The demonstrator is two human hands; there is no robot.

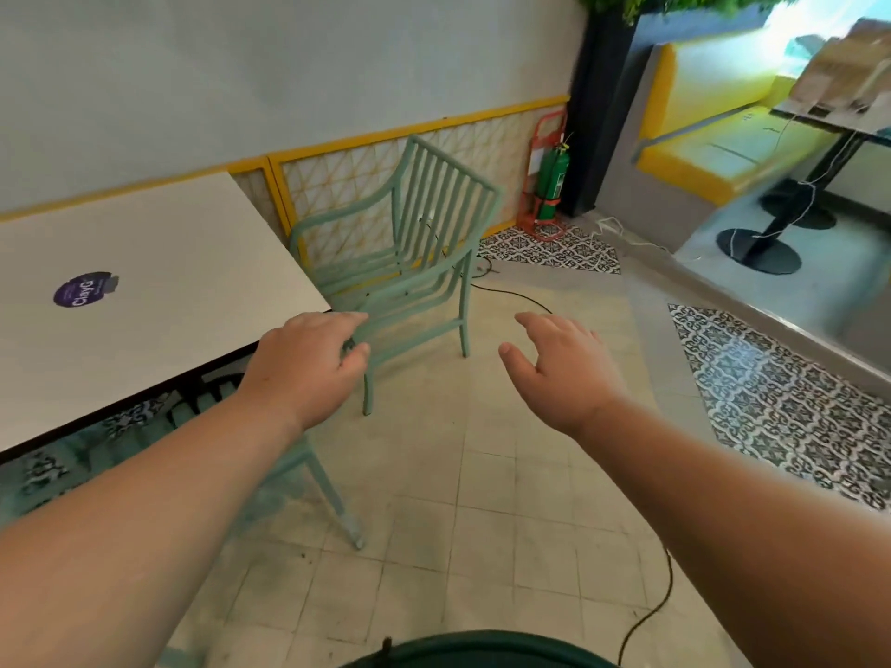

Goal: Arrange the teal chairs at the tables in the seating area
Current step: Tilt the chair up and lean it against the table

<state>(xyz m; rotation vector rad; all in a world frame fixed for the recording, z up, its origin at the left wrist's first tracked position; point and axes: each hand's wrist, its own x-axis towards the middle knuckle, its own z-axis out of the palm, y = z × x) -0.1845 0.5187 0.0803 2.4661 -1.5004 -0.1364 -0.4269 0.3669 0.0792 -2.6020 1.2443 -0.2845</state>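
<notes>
A teal slatted armchair [424, 243] stands at the far end of a white table [168, 262], its seat turned toward the table. My left hand [308, 364] curls around the front end of the chair's near armrest. My right hand [564, 368] hovers open over the floor to the right of the chair, touching nothing. A second teal chair [332, 494] is pushed in under the table's near side; my left forearm hides most of it and only a leg and some slats show.
A green fire extinguisher [552, 183] in a red stand sits in the corner behind the chair. Black cable [660, 595] and white cable run across the tiled floor. At the right is a raised step [771, 311] with a yellow bench [723, 156] and a pedestal table base [759, 250].
</notes>
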